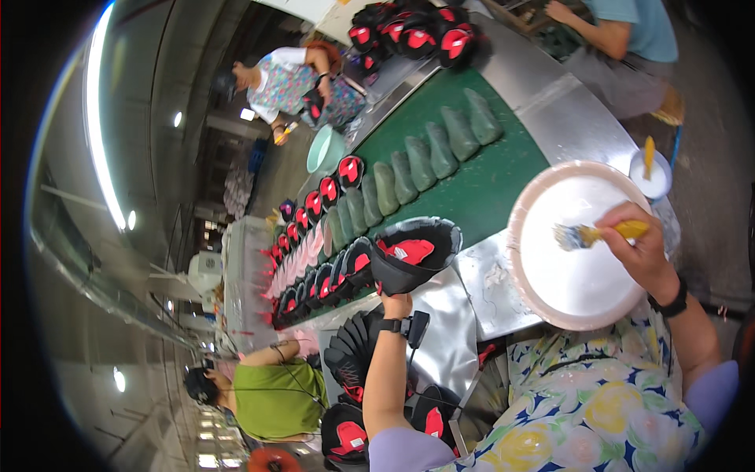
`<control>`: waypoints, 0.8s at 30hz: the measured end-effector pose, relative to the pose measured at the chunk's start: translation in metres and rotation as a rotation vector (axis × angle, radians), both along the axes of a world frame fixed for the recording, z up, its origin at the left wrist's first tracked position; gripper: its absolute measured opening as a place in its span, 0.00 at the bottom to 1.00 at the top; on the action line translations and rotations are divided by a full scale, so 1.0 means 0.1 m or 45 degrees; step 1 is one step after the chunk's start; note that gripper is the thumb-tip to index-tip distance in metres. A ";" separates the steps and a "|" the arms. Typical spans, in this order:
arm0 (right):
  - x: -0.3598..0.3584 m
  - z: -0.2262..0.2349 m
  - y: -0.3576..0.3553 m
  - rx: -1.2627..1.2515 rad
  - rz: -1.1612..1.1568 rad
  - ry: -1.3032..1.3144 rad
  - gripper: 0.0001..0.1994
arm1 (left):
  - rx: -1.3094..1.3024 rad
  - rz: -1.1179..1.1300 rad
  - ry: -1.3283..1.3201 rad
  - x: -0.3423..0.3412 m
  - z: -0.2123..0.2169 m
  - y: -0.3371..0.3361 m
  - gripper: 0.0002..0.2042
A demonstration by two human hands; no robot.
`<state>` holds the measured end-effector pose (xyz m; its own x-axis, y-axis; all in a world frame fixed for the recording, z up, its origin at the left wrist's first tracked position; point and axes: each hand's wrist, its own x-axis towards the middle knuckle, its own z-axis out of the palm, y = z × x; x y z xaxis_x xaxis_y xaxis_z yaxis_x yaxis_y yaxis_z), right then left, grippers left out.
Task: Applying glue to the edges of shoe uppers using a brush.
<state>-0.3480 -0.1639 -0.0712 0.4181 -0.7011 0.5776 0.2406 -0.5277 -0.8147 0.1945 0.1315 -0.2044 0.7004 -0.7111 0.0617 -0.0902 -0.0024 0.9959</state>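
Note:
My left hand (395, 304) is closed on a black shoe upper (410, 274) with a red inside and a pale grey rim, raised beside the green belt. Most of its fingers are hidden behind the upper. My right hand (646, 253) grips the yellow handle of a paintbrush (583, 236). The whitened bristles are over the white liquid (566, 275) in a wide pale pink basin (521, 271); whether they touch it I cannot tell.
Grey-green sole-shaped pieces (421, 164) and black-red uppers (329, 191) line the green belt (503, 149). Stacked uppers (350, 358) lie by my left forearm. A small tub (657, 187) holds another brush. Co-workers stand across the belt (295, 86), at left (279, 397) and far right (629, 47).

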 end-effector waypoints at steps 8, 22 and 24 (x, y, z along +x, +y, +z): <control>0.15 -0.26 -0.04 0.179 -0.087 0.422 0.03 | -0.372 0.599 0.255 0.13 -0.47 -0.67 0.26; 0.25 -0.58 -0.49 0.136 -0.058 0.856 0.05 | 0.764 0.618 -1.690 0.81 0.99 0.52 0.24; 0.24 -0.65 -0.61 0.137 -0.019 0.858 0.06 | 0.972 0.831 -1.580 0.66 1.21 1.18 0.26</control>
<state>-0.3242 -0.2246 -0.1363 0.6519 -0.7485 0.1214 -0.3443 -0.4348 -0.8321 0.2606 0.2499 -0.0836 0.6727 -0.4524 0.5855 -0.5909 -0.8048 0.0569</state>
